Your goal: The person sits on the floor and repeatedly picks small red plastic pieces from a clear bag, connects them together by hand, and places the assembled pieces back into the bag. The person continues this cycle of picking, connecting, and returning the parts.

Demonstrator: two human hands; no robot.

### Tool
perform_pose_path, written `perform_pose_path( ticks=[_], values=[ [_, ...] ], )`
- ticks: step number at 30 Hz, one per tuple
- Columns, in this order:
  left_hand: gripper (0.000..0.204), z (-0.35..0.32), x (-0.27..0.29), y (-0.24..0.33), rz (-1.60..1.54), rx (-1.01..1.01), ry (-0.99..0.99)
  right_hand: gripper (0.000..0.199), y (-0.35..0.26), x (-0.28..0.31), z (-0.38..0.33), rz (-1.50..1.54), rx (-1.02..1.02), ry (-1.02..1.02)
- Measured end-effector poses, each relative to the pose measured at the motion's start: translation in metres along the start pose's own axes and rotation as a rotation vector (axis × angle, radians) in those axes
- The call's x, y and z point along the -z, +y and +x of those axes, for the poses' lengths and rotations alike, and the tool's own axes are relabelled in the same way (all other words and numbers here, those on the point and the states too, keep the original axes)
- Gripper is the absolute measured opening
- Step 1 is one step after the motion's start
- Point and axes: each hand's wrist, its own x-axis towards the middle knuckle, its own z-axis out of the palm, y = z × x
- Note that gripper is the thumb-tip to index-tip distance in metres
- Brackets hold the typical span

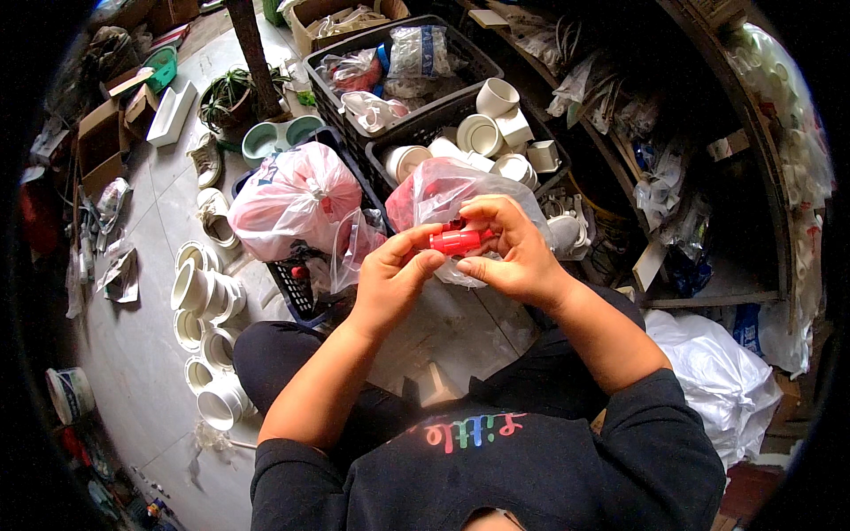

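Observation:
A small red plastic fitting (455,242), roughly cylindrical with a narrower end at the right, is held up in front of my chest between both hands. My left hand (396,267) pinches its left end between thumb and fingers. Around the other end curl the thumb and fingers of my right hand (518,251), which partly hide it. Just behind the hands lies an open clear plastic bag (443,181) with red pieces inside. To its left, a tied, full plastic bag (297,190) of reddish things rests on a dark basket (297,296).
Black crates (403,124) hold white pipe fittings (480,134) and bagged goods. More white fittings (208,296) stand on the floor at left, near shoes (215,217) and a potted plant (226,102). A cluttered shelf (717,296) and a white sack (713,376) are at right.

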Motion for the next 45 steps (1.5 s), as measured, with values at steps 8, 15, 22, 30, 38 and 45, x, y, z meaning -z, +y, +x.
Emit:
perform_pose_path(
  ticks=[8,15,22,30,38,45],
  values=[
    [0.031,0.000,-0.001,0.000,-0.067,0.055,0.029,0.041,-0.009,0.001,0.001,0.217,-0.376,-0.033],
    [0.030,0.001,0.001,-0.003,-0.113,0.102,0.046,0.039,-0.019,0.004,0.005,0.148,-0.528,-0.077],
    [0.029,0.002,0.001,-0.005,-0.056,0.095,0.051,0.040,-0.007,0.000,-0.001,-0.067,-0.060,-0.057],
    [0.027,0.002,-0.001,-0.003,-0.072,0.113,0.068,0.032,-0.010,0.000,0.004,-0.186,0.040,0.021],
    [0.027,0.004,-0.002,-0.003,-0.079,0.088,0.058,0.043,-0.002,0.001,-0.001,-0.118,0.025,-0.031],
    [0.026,0.004,-0.002,-0.003,-0.069,0.108,0.082,0.035,-0.011,0.008,0.005,0.248,-0.615,-0.071]
  ],
)
